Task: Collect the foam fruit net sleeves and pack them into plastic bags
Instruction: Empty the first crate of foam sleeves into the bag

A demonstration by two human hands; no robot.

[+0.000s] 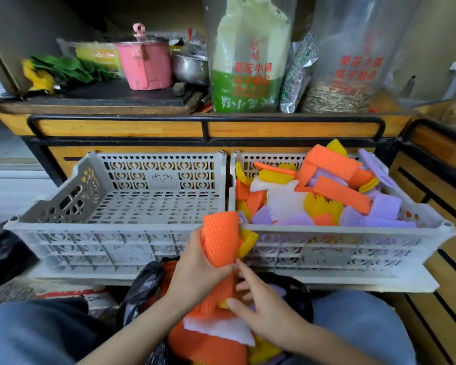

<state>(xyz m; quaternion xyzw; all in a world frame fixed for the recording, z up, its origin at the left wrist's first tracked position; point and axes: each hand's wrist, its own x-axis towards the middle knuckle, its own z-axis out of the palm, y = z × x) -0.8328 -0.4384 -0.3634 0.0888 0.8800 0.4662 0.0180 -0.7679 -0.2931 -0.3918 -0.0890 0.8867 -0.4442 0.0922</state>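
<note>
My left hand grips a bunch of orange foam net sleeves with a yellow one behind it, held in front of the two crates. My right hand rests with loosely spread fingers on the lower end of that bunch, above the black plastic bag between my knees. Orange, white, yellow and purple sleeves lie inside the bag. The right grey crate holds a heap of orange, yellow, white and purple sleeves.
The left grey crate holds nothing. Behind both crates runs a wooden shelf with a black rail, carrying a pink bucket, a metal pot and tall bags of seeds. A wooden cabinet stands to the right.
</note>
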